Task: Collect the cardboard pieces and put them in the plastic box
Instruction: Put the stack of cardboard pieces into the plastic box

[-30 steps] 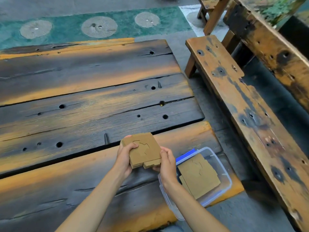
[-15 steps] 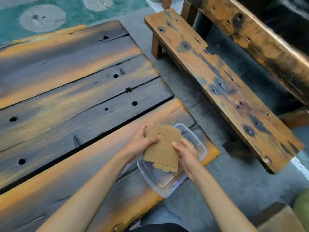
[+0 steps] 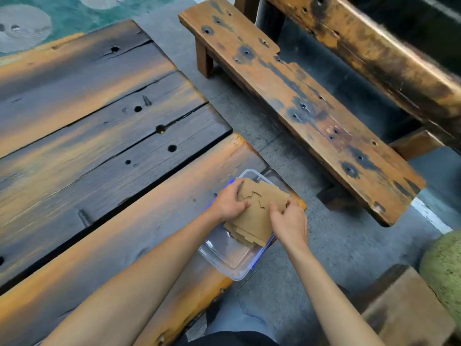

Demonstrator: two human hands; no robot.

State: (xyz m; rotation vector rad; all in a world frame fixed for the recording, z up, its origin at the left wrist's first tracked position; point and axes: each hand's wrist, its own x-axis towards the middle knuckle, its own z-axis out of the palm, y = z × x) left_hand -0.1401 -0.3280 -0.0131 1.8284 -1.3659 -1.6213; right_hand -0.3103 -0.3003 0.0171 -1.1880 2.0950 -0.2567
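Light, stiff cardboard stack (image 3: 257, 216), likely to slide apart; gripped at opposite edges by left hand (image 3: 228, 203) and right hand (image 3: 289, 223) over box (image 3: 232, 260).

A clear plastic box (image 3: 230, 255) with blue trim sits at the near right corner of a weathered wooden table (image 3: 99, 136). A stack of brown cardboard pieces (image 3: 254, 221) is held over the box, tilted, its lower edges inside the rim. The top piece shows jagged cut lines. The left hand (image 3: 228, 202) grips the stack's left edge, thumb on top. The right hand (image 3: 290, 224) grips the right edge, fingers curled over it. A wooden bench (image 3: 299, 101) stands to the right of the table, apart from it, on a grey concrete floor (image 3: 336, 245). A teal mat (image 3: 74, 11) with pale round patches lies beyond the table.
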